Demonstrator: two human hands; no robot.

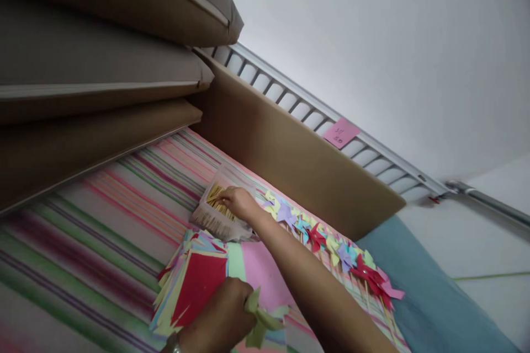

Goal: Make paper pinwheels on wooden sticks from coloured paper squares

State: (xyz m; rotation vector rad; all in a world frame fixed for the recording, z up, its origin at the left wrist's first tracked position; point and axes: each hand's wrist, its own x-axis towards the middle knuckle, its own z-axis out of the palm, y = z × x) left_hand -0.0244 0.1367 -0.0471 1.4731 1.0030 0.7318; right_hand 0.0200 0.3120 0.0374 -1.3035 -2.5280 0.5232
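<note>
My left hand (234, 306) is closed around a yellow-green paper pinwheel (263, 320), low in the view, above coloured paper. My right hand (240, 202) reaches into a clear plastic box (215, 223), its fingertips pinched at the thin wooden sticks (217, 198) inside. How many sticks the fingers grip is hard to make out. Near the box lies a fanned stack of cut paper with a red sheet (201, 287) on top. Pink paper (265, 273) lies to the right of the stack, partly behind my right forearm.
Finished pinwheels on sticks, one of them red (317, 237), lie in a row along the right side of the striped cloth (103, 231). A brown board (290, 149) stands behind, before a white slatted rail (285, 99) with a pink note (342, 132). Grey cushioned panels (95, 60) overhang the left.
</note>
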